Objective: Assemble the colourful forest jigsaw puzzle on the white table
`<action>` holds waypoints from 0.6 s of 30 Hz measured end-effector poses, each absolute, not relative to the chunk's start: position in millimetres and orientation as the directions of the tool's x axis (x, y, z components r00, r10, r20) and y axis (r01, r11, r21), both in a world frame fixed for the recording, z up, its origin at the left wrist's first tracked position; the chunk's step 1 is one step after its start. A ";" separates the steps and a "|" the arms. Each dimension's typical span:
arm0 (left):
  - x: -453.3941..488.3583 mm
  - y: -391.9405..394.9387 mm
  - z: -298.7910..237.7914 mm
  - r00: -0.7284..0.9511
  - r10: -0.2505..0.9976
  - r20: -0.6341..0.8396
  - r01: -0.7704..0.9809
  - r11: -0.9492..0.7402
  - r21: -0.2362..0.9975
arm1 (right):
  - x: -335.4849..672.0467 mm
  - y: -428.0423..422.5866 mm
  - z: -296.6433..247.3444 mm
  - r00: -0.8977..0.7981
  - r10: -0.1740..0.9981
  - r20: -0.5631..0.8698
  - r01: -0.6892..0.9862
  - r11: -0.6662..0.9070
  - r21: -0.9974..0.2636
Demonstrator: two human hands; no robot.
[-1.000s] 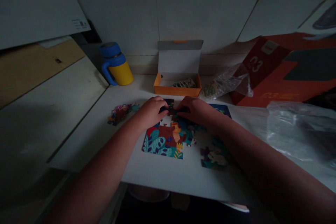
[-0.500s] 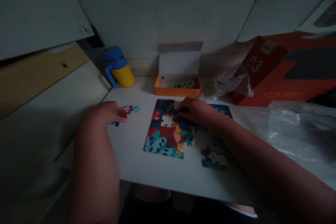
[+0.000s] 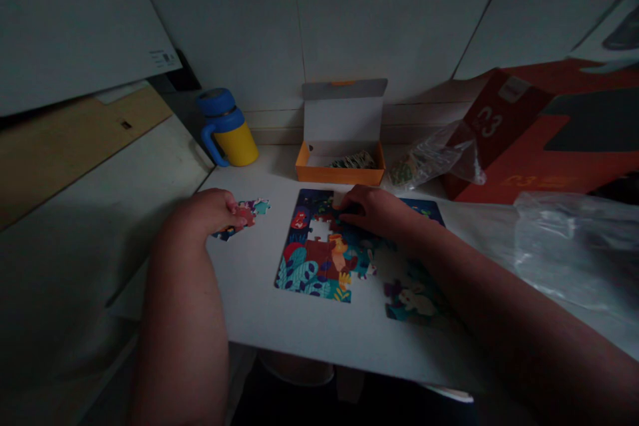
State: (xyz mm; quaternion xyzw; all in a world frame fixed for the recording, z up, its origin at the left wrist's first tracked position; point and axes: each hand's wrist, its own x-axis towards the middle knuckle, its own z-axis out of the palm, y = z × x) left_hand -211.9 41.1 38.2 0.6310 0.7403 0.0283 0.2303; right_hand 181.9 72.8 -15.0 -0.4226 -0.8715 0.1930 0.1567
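On the table (image 3: 254, 293) we see the partly built puzzle (image 3: 317, 256), flat, with a hole in its left half. Our right hand (image 3: 367, 210) is over its upper middle, fingers bent; what they hold, we cannot tell. Our right forearm (image 3: 479, 279) hides some of its right side. Left of the puzzle, our left hand (image 3: 212, 210) brings thumb and finger near together at a red piece (image 3: 246, 215); whether it is gripped is unclear. Behind the puzzle stands an open orange box (image 3: 340, 175); behind-left, a mug (image 3: 238, 146); behind-right, a plastic bag (image 3: 432, 156).
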 end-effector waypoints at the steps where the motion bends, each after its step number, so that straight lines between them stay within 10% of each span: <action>1: -207.7 40.4 39.6 -0.063 0.945 -0.320 0.892 0.197 0.408 | 181.9 72.7 -14.7 -0.592 0.799 0.105 0.679 0.565 -0.469; 7: -149.3 33.8 54.8 0.313 0.915 -0.256 0.561 0.039 0.827 | 183.1 74.8 -16.4 -0.612 0.783 0.112 0.670 0.588 -0.453; 18: -83.9 38.3 15.0 0.431 0.843 -0.323 0.396 0.145 0.907 | 183.2 75.4 -16.8 -0.618 0.775 0.133 0.657 0.603 -0.453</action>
